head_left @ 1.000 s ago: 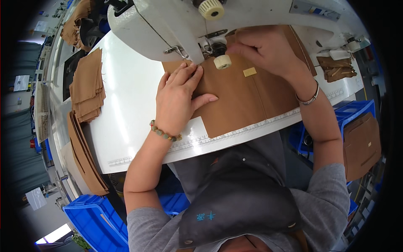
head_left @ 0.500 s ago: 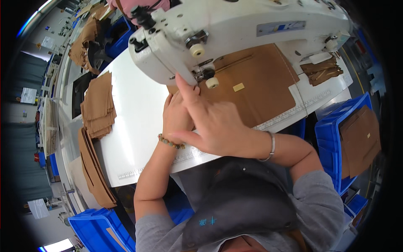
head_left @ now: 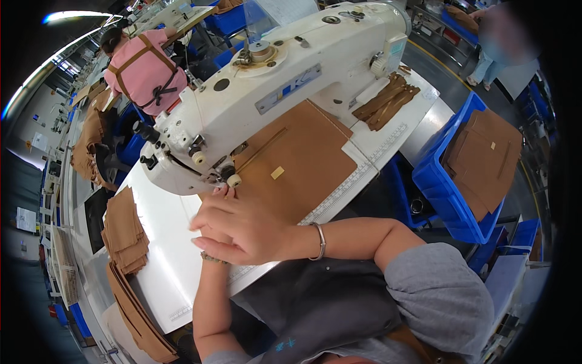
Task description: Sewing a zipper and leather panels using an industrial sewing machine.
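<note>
My right hand crosses over my left hand at the front of a white sewing machine, its fingers loosely bent and the thumb apart, with nothing visible in them. My left hand is mostly hidden beneath it; its fingertips show by the presser-foot area. A large brown fabric panel with a small pale yellow label lies on the white table under the machine, a long slit running across it.
Brown pieces are stacked at left, long strips below them. Short strips lie right of the machine. A blue crate at right holds brown panels. A person in pink works behind; another person stands far right.
My right hand has moved from the panel's right side leftward and down, over my left hand. The view has shifted up, showing more of the machine and the people behind.
</note>
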`<action>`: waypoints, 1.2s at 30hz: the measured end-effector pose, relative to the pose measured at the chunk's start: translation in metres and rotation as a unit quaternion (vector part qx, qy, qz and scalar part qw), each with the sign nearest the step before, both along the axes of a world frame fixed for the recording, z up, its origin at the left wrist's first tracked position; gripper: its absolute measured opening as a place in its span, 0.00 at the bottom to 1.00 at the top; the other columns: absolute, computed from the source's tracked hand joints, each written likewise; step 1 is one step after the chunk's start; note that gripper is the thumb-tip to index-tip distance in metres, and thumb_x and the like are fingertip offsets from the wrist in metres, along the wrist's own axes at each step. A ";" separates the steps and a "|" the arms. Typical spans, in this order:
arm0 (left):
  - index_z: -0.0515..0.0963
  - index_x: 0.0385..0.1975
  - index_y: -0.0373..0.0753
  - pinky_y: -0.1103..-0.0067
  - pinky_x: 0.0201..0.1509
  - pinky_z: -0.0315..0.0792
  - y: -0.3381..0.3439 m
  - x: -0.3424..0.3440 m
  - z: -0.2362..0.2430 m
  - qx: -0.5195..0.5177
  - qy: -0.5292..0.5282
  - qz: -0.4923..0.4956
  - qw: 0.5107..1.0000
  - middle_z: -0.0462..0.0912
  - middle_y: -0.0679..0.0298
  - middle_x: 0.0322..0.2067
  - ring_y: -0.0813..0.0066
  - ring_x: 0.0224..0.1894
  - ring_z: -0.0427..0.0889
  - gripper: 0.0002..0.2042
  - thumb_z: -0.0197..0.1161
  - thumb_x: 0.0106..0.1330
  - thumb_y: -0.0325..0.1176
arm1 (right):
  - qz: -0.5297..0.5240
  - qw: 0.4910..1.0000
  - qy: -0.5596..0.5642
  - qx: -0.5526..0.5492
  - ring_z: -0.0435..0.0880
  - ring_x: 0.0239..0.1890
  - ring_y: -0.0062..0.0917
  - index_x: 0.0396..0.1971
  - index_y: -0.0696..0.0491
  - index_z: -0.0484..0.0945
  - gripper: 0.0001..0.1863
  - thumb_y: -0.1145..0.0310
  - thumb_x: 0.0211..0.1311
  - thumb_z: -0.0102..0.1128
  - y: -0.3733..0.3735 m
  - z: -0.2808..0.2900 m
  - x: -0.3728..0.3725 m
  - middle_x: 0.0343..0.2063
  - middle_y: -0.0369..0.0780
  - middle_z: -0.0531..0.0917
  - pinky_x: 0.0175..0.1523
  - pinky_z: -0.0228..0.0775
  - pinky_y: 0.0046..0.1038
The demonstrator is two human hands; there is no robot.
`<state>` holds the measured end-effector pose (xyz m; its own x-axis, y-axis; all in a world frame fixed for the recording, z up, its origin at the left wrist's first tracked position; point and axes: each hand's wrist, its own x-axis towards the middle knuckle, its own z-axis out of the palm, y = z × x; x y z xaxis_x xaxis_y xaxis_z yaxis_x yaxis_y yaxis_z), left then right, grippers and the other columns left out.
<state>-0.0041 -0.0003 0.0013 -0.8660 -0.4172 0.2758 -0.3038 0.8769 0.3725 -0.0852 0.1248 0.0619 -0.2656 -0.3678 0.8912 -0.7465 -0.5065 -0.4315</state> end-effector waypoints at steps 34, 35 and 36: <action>0.83 0.60 0.47 0.54 0.73 0.64 0.093 0.109 0.000 -0.076 -0.054 0.030 0.995 0.79 0.61 0.65 0.55 0.69 0.74 0.31 0.73 0.57 0.55 | -0.141 0.727 0.264 0.618 0.90 0.41 0.34 0.45 0.50 0.86 0.13 0.63 0.66 0.59 0.276 -0.307 -0.204 0.40 0.39 0.90 0.40 0.83 0.36; 0.83 0.60 0.47 0.54 0.73 0.64 0.093 0.109 -0.003 -0.074 -0.047 0.042 0.995 0.79 0.61 0.65 0.55 0.69 0.74 0.31 0.73 0.57 0.55 | -0.130 0.739 0.216 0.625 0.91 0.38 0.33 0.45 0.51 0.86 0.13 0.64 0.65 0.61 0.293 -0.311 -0.200 0.37 0.39 0.90 0.37 0.83 0.37; 0.83 0.60 0.48 0.53 0.73 0.63 0.093 0.109 -0.005 -0.079 -0.036 0.040 0.995 0.79 0.61 0.65 0.55 0.69 0.74 0.31 0.72 0.58 0.56 | -0.117 0.724 0.099 0.672 0.91 0.35 0.33 0.45 0.53 0.85 0.13 0.64 0.64 0.63 0.309 -0.316 -0.196 0.35 0.40 0.90 0.35 0.83 0.38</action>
